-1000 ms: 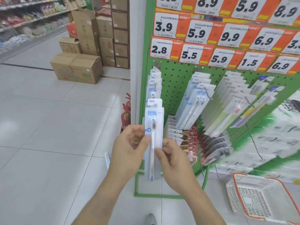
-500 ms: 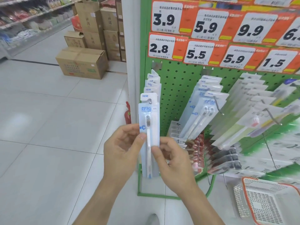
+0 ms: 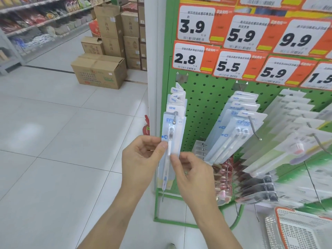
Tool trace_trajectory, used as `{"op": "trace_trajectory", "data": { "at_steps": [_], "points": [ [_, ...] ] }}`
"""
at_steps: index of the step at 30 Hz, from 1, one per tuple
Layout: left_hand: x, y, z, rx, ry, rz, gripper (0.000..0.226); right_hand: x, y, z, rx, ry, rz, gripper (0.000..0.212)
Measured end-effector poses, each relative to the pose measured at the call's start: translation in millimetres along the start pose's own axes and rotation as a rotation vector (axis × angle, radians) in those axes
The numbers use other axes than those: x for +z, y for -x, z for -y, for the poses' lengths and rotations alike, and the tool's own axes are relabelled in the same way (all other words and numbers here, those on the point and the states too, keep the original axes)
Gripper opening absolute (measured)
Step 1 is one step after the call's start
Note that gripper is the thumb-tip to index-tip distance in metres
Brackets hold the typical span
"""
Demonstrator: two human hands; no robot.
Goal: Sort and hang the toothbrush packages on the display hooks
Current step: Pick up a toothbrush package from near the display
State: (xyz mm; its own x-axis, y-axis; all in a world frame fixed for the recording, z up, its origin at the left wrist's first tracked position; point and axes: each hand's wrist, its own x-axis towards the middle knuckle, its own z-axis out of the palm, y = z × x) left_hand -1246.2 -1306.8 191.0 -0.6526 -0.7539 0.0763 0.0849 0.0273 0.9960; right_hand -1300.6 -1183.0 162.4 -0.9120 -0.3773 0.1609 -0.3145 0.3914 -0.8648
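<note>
There is only one view, from a camera on the person's head, which looks forward and down with a wide angle, so nothing is shared with a second view. It is close to the grip: the left hand (image 3: 142,157) and right hand (image 3: 192,169) hold the toothbrush package (image 3: 173,133) near the centre. The green pegboard (image 3: 206,108) rises behind and right of the grip, and the floor (image 3: 62,159) spreads to its left.

The pegboard rack (image 3: 206,105) stands at right, price cards (image 3: 240,35) along its top. On its leftmost hook (image 3: 174,118) hangs a toothbrush package (image 3: 173,135) — left hand (image 3: 142,159) at its left edge, right hand (image 3: 194,173) just below. More packages (image 3: 231,133) hang rightward. Cardboard boxes (image 3: 98,69) sit behind-left; a basket (image 3: 303,229) lies at lower right.
</note>
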Motion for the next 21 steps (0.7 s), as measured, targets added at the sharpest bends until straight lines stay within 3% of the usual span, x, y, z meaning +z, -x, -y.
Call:
{"op": "trace_trajectory", "data": {
  "at_steps": [3,6,8,12,16,18,21],
  "points": [
    [0,-5,3,-0.001,-0.029,0.007,0.010,1,3,-6,0.013,0.049,-0.083,0.026],
    [-6,-9,13,0.029,-0.044,0.038,0.010,1,10,-13,-0.012,0.052,-0.164,0.009],
    [-11,-11,24,0.027,-0.053,0.047,0.009,4,18,-18,-0.011,0.056,-0.147,0.012],
    [-40,-20,58,-0.075,-0.067,0.103,0.007,37,46,-17,0.029,-0.049,-0.024,0.015],
    [-88,-49,109,-0.278,-0.151,0.387,0.011,105,57,-11,0.088,-0.037,0.083,0.015],
    [-125,-62,138,-0.395,-0.224,0.485,0.013,145,56,-7,0.132,0.003,0.212,0.012],
    [-188,-82,183,-0.568,-0.298,0.499,0.014,204,47,-1,0.170,0.083,0.387,0.008]
  ]
}}
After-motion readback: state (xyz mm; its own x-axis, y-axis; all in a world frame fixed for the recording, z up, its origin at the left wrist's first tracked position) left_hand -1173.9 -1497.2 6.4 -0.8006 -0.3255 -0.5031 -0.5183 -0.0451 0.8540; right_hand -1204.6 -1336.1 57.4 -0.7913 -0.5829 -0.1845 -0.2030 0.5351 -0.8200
